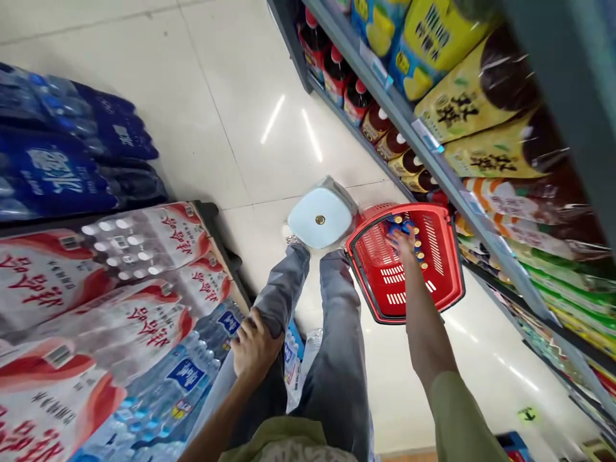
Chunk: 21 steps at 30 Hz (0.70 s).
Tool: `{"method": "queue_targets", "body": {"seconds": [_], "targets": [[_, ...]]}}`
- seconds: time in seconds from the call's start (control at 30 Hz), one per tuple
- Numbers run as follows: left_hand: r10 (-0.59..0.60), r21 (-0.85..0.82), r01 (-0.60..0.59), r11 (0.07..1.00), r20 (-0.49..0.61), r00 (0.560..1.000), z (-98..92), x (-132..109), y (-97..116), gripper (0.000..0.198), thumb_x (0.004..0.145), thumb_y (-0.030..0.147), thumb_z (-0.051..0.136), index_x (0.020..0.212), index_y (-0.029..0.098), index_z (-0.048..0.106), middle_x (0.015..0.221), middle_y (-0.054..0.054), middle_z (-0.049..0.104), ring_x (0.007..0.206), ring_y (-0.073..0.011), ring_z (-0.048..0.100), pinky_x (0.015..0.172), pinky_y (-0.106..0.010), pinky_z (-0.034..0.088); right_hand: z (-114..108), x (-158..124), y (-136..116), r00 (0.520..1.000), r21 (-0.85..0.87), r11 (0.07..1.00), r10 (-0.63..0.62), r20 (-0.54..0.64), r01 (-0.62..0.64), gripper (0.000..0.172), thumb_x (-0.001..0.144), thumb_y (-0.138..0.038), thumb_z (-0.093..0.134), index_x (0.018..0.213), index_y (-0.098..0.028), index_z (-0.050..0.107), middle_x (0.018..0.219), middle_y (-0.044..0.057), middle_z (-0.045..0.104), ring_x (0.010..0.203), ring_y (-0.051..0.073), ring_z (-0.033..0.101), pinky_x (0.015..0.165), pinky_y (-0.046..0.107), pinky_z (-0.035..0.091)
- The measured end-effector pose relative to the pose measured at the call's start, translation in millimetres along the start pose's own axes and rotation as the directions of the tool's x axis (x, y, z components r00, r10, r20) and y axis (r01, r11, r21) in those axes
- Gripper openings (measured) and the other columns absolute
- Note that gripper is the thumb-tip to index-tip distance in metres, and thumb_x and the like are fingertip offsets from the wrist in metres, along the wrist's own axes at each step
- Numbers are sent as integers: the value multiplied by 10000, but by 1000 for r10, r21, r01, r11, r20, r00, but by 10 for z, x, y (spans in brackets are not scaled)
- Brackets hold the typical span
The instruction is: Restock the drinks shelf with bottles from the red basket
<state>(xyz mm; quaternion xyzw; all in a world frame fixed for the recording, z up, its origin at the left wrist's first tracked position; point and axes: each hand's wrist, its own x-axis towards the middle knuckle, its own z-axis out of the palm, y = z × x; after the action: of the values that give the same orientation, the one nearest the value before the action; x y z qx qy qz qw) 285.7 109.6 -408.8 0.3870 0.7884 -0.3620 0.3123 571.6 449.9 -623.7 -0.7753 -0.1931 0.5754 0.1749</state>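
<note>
Blue shrink-wrapped water packs (62, 160) are stacked at the far left, with red-and-white packs (96, 289) piled below them on a low black stand, evidently kept at floor level because of their weight. Beside that pile the left hand (253, 346) is laid on the grey trouser leg (283, 295), fingers bent against the cloth; no object is held, though whether the fabric is pinched cannot be told. It seems to be braced there to steady the bent body. A pale blue square thing (320, 219) with a brass stud in its middle (a stool or a lid, it cannot be said which) is seen on the tiled floor (216, 96) just ahead of the feet. To its right the red basket (380, 263) is set on the floor, close against the shelf (433, 138), within easy reach. The right hand (403, 247) is lowered into it with fingers spread wide over small bottles (402, 222) with blue and yellow caps, apparently touching them, nothing yet clasped. The basket is of slotted red plastic with a dark rim. Yellow packets (481, 96) fill the shelf above.
</note>
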Motion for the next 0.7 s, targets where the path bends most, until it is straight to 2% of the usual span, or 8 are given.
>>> {"method": "queue_targets", "body": {"seconds": [0.17, 0.3, 0.4, 0.47, 0.53, 0.6, 0.7], "targets": [[-46, 28, 47, 999, -14, 999, 34, 145, -139, 1022, 918, 606, 731, 1571, -34, 273, 1206, -223, 591, 1105, -382, 657, 928, -439, 551, 198, 421, 65, 999, 87, 996, -1, -35, 4, 732, 748, 3, 630, 1367, -297, 380, 967, -63, 653, 794, 84, 690, 866, 274, 630], [-45, 24, 46, 999, -45, 998, 21, 235, -239, 1030, 902, 591, 739, 1574, -26, 258, 1196, -216, 594, 1097, -391, 666, 927, -463, 565, 269, 611, 150, 1000, 100, 995, -30, 3, 30, 577, 774, -49, 640, 1289, -253, 474, 877, -59, 667, 802, 103, 695, 832, 265, 620], [-32, 12, 33, 999, -32, 999, 4, 250, -254, 1042, 895, 592, 758, 1571, -29, 265, 1199, -220, 596, 1099, -396, 669, 924, -466, 568, 279, 598, 242, 998, 44, 997, -69, 7, 68, 444, 818, -133, 643, 1232, -226, 513, 880, -48, 657, 778, 98, 671, 794, 245, 601], [-23, -6, 23, 1000, -2, 1000, -10, 233, -235, 1036, 906, 594, 758, 1576, -28, 270, 1221, -225, 594, 1116, -389, 667, 932, -456, 564, 270, 467, 290, 995, -11, 995, -95, -22, 95, 404, 825, -191, 668, 1202, -217, 523, 877, -53, 625, 744, 88, 625, 754, 220, 577], [-2, -19, 2, 1000, 33, 999, -29, 190, -203, 991, 950, 584, 715, 1582, -42, 281, 1238, -235, 592, 1138, -383, 657, 941, -451, 555, 247, 220, 296, 988, -57, 989, -139, -60, 135, 395, 820, -235, 693, 1175, -213, 521, 890, -51, 598, 745, 84, 580, 744, 208, 557], [28, -26, -27, 999, 61, 998, -55, 119, -172, 911, 1014, 552, 631, 1593, -62, 289, 1238, -245, 595, 1150, -382, 643, 953, -459, 544, 202, -136, 251, 976, -109, 976, -197, -87, 188, 363, 810, -248, 701, 1121, -204, 521, 915, -30, 592, 792, 95, 564, 799, 226, 559], [74, -57, -67, 996, 112, 991, -108, -28, -148, 843, 1051, 481, 576, 1611, -86, 301, 1267, -283, 593, 1185, -411, 628, 968, -484, 528, 84, -812, 114, 960, -225, 944, -266, -89, 241, 292, 814, -305, 668, 1034, -197, 510, 928, 25, 597, 851, 155, 577, 905, 339, 585]]}}
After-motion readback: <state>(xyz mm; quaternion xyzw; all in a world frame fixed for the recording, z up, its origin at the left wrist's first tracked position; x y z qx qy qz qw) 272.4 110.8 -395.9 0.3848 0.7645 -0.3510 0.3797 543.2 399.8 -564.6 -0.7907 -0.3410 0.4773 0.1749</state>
